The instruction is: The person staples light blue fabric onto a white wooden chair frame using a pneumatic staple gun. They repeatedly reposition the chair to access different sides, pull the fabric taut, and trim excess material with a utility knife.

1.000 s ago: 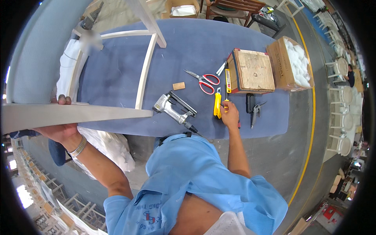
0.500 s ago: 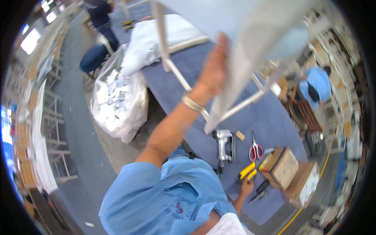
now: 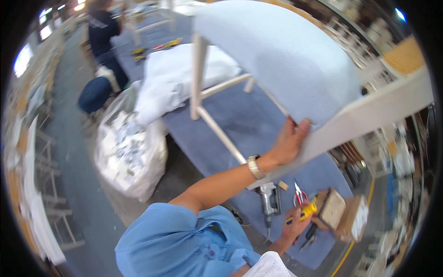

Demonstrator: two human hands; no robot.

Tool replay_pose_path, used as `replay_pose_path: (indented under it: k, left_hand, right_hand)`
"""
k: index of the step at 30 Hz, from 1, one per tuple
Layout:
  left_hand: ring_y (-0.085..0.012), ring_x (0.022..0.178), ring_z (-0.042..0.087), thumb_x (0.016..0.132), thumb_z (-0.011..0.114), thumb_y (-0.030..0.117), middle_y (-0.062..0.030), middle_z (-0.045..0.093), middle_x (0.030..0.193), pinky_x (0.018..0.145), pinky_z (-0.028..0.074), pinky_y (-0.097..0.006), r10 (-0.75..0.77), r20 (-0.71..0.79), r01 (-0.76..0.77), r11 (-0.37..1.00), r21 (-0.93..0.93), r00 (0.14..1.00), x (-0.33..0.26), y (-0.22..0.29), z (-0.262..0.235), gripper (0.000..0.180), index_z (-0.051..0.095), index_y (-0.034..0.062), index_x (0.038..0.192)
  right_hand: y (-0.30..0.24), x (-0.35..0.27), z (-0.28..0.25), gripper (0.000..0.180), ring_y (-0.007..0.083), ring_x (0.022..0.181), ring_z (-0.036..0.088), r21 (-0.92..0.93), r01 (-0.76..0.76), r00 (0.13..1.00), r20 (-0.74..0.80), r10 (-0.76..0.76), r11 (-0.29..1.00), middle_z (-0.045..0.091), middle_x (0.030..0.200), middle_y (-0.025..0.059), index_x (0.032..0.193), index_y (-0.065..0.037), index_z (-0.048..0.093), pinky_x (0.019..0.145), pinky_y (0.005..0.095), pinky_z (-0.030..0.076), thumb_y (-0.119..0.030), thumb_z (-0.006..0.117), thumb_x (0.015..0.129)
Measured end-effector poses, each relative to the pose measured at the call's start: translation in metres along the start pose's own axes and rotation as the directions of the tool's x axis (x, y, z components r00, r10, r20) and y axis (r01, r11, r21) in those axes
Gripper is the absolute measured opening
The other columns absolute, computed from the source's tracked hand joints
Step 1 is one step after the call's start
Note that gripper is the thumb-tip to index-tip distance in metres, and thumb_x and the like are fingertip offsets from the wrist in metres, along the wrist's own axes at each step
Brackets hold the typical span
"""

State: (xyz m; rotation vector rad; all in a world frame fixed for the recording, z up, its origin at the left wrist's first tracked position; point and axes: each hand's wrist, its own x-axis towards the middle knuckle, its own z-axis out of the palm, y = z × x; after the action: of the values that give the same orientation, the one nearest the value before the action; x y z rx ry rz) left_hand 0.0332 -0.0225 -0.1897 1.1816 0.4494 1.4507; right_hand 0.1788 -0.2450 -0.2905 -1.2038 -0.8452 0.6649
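Note:
My left hand (image 3: 290, 141) grips the edge of a white chair frame (image 3: 369, 113) with a pale blue padded seat (image 3: 281, 55), lifted and tilted over the blue-covered table (image 3: 249, 120). A gold watch is on that wrist. My right hand (image 3: 297, 226) is low at the table's near edge, closed around a yellow utility knife (image 3: 304, 213). Red-handled scissors (image 3: 299, 194) and a grey pneumatic stapler (image 3: 270, 198) lie just beside it.
A wooden box (image 3: 334, 208) and a cardboard box of white pieces (image 3: 355, 221) stand right of the knife. A clear sack of scraps (image 3: 129, 152) sits on the floor at left. White fabric (image 3: 170, 78) lies on the table. Another person (image 3: 104, 37) works at far left.
My head has turned left and the view has swung. My left hand has raised and tipped the chair higher. My right hand has picked up the yellow knife from the table.

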Motion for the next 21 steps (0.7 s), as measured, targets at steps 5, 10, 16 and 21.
replay_pose_path:
  k: [5, 10, 16, 21]
  left_hand:
    - [-0.0235, 0.136, 0.042, 0.105, 0.054, 0.046, -0.0174, 0.046, 0.147, 0.117, 0.030, -0.037, 0.048, 0.058, -0.033, 0.970, -0.242, 0.997, 0.003, -0.004, -0.004, 0.073, 0.030, -0.0073, 0.149]
    - [-0.0220, 0.133, 0.044, 0.105, 0.056, 0.040, -0.0163, 0.045, 0.145, 0.114, 0.032, -0.035, 0.063, 0.094, -0.022, 0.924, -0.381, 0.994, 0.000, -0.008, -0.001, 0.071, 0.026, -0.0057, 0.150]
    - [-0.0208, 0.123, 0.054, 0.103, 0.062, 0.026, -0.0173, 0.048, 0.140, 0.105, 0.043, -0.035, 0.145, 0.112, -0.073, 0.871, -0.486, 0.983, 0.003, -0.002, -0.001, 0.068, 0.024, -0.0044, 0.150]
    - [-0.0198, 0.124, 0.051, 0.102, 0.062, 0.019, -0.0164, 0.048, 0.141, 0.108, 0.041, -0.036, 0.114, 0.166, -0.016, 0.866, -0.500, 0.980, -0.003, 0.003, -0.008, 0.061, 0.030, -0.0060, 0.147]
  right_hand:
    - [-0.061, 0.003, 0.057, 0.058, 0.0147, 0.080, 0.061, -0.257, 0.435, 0.898, 0.050, -0.437, 0.863, 0.066, 0.093, 0.0098, 0.132, -0.004, 0.049, 0.075, 0.0274, 0.049, -0.012, 0.079, 0.083]
    - [-0.127, 0.003, 0.081, 0.049, 0.0219, 0.088, 0.070, -0.751, 0.530, 0.792, 0.273, -0.546, 0.394, 0.070, 0.099, 0.0153, 0.129, -0.002, 0.061, 0.078, 0.0321, 0.054, -0.012, 0.078, 0.085]
    - [-0.136, 0.003, 0.104, 0.048, 0.0284, 0.088, 0.071, -0.843, 0.479, 0.764, 0.263, -0.589, 0.245, 0.071, 0.109, 0.0167, 0.132, -0.003, 0.060, 0.078, 0.0350, 0.055, -0.009, 0.074, 0.086]
    - [-0.127, -0.001, 0.125, 0.049, 0.0302, 0.087, 0.070, -0.864, 0.475, 0.755, 0.303, -0.582, 0.167, 0.070, 0.113, 0.0172, 0.135, -0.004, 0.057, 0.075, 0.0369, 0.055, -0.007, 0.071, 0.088]
